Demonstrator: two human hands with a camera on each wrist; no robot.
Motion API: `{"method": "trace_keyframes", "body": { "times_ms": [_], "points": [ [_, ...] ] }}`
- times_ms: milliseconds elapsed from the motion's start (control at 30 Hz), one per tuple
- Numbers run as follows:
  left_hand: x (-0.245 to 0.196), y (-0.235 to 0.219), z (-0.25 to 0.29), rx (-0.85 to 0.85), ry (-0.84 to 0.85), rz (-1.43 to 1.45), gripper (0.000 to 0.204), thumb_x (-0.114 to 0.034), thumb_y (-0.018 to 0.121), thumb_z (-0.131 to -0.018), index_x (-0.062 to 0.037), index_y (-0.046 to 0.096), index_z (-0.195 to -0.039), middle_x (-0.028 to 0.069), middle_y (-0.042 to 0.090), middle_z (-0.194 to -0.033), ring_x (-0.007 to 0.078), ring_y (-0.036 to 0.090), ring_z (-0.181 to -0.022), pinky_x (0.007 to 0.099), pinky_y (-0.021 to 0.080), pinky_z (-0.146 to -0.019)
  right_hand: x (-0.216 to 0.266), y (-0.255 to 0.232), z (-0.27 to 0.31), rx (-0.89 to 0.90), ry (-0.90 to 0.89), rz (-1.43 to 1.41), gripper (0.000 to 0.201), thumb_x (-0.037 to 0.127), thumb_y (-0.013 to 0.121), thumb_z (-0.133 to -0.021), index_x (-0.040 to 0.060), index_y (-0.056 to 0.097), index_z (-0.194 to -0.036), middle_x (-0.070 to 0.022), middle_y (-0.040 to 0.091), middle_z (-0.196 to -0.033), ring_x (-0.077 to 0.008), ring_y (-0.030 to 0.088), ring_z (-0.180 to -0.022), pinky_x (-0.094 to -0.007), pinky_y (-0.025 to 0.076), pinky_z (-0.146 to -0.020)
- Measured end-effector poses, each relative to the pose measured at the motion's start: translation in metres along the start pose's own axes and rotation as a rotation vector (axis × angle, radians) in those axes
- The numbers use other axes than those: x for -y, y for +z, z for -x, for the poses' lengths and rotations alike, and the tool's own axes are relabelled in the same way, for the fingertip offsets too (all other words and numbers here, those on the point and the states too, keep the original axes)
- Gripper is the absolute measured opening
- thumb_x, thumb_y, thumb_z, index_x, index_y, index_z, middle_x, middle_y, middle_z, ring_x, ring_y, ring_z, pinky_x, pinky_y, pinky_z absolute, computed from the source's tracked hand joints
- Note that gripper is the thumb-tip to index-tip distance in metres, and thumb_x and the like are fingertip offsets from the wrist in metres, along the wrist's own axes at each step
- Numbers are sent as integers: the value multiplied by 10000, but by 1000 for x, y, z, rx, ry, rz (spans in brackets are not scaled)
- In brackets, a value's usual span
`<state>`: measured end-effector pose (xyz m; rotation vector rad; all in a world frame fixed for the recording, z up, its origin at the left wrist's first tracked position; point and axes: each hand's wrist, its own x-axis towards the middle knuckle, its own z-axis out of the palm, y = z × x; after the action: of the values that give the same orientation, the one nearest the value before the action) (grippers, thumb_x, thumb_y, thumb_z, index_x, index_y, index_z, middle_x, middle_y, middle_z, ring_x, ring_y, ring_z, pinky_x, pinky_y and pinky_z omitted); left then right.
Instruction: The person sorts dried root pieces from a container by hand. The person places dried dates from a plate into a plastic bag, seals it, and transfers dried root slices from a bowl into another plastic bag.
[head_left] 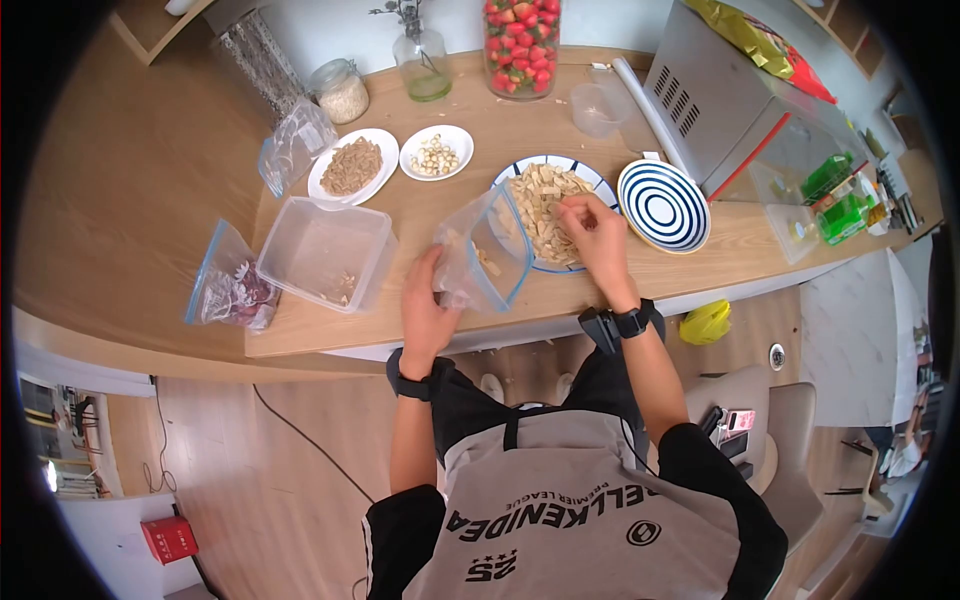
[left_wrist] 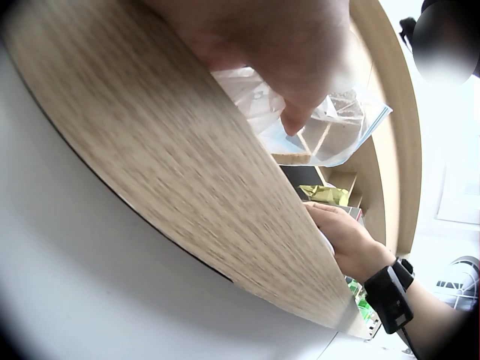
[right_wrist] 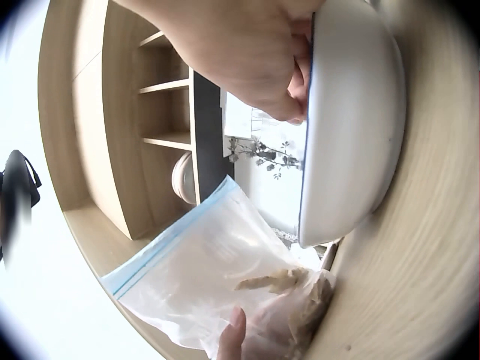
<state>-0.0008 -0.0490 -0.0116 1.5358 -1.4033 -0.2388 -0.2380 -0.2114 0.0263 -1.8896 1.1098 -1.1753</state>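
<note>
My left hand [head_left: 428, 312] grips the side of a clear zip bag [head_left: 470, 262] with a blue seal, its mouth spread towards the bowl. A few pale dried slices [right_wrist: 274, 281] lie inside the bag. In the right wrist view my left thumb [right_wrist: 232, 336] presses on the plastic. My right hand [head_left: 600, 240] reaches over a blue-rimmed bowl [right_wrist: 352, 127] heaped with dried slices [head_left: 545, 195]. Its curled fingers pinch at the top of the heap; in the right wrist view the fingertips are hidden behind the rim.
Left of the bag stands a clear plastic tub [head_left: 325, 250] with crumbs, beside a bag of dark purplish pieces [head_left: 250, 292]. Behind are a plate of brown strips [head_left: 352, 165] and a dish of pale round pieces [head_left: 436, 153]. A blue-ringed plate [head_left: 663, 206] sits right of the bowl.
</note>
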Motion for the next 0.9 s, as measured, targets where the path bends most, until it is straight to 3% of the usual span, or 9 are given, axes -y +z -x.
{"method": "trace_keyframes", "body": {
  "times_ms": [167, 233, 367, 467, 533, 600, 667, 733, 900],
  "points": [
    [-3, 1, 0, 9, -22, 11, 688, -86, 760, -755, 14, 527, -1394, 241, 599, -1349, 437, 577, -1233, 463, 458, -1064, 6, -13, 32, -257, -83, -142, 224, 87, 699, -995, -28, 682, -1187, -93, 764, -933, -94, 686, -813, -248, 534, -731],
    [-3, 0, 0, 5, -6, -27, 687, -90, 759, -762, 13, 525, -1399, 240, 598, -1352, 436, 580, -1236, 462, 458, -1066, 17, -19, 55, -402, 140, -512, 214, 78, 666, -1020, -37, 661, -1200, -123, 759, -1037, -115, 695, -899, -249, 538, -801],
    [-1, 0, -1, 29, 18, -34, 686, -93, 762, -768, 11, 524, -1403, 235, 594, -1368, 430, 576, -1254, 457, 454, -1073, 46, -34, 79, -449, 178, -525, 208, 77, 652, -1030, -32, 639, -1207, -123, 754, -1041, -123, 693, -885, -252, 536, -775],
    [-6, -2, -2, 51, -7, -30, 684, -91, 760, -776, 9, 521, -1409, 233, 587, -1388, 420, 572, -1275, 451, 450, -1081, 88, -58, 84, -758, -21, -461, 146, 58, 633, -1033, -22, 628, -1156, -142, 742, -1045, -142, 682, -854, -253, 527, -734],
    [-9, 0, -3, 29, 1, -37, 575, -70, 745, -866, 21, 538, -1395, 202, 621, -1330, 329, 609, -1234, 402, 459, -1064, 112, -54, 88, -855, -115, -523, 133, 43, 637, -1023, -19, 610, -1136, -154, 734, -1039, -177, 678, -830, -270, 539, -745],
    [-9, -1, -4, 34, 17, -50, 583, -74, 747, -866, 21, 533, -1400, 202, 622, -1329, 327, 610, -1233, 404, 462, -1063, 104, -26, 97, -763, -169, -442, 170, 31, 686, -982, -19, 633, -1135, -146, 735, -1047, -174, 688, -884, -299, 558, -785],
    [-7, 1, -1, 33, 30, -65, 591, -77, 750, -866, 22, 529, -1404, 202, 624, -1328, 325, 611, -1232, 407, 464, -1061, 118, -18, 85, -148, -195, -120, 230, 17, 748, -875, 23, 701, -1100, -136, 712, -1034, -307, 703, -1001, -384, 553, -869],
    [-3, 0, 0, 62, -112, 46, 695, -68, 732, -780, 16, 506, -1432, 228, 580, -1408, 409, 562, -1296, 443, 427, -1113, 102, -4, 84, -107, -164, -144, 225, 8, 735, -873, 30, 703, -1095, -144, 704, -1033, -344, 684, -1002, -405, 542, -882],
    [-4, -1, 1, 56, -50, -14, 701, -58, 727, -784, 18, 497, -1442, 229, 582, -1404, 398, 563, -1298, 442, 427, -1115, 46, 8, 75, -82, -110, -69, 214, -21, 687, -880, 24, 694, -1089, -158, 689, -1067, -386, 646, -1002, -444, 519, -876]
  ]
}}
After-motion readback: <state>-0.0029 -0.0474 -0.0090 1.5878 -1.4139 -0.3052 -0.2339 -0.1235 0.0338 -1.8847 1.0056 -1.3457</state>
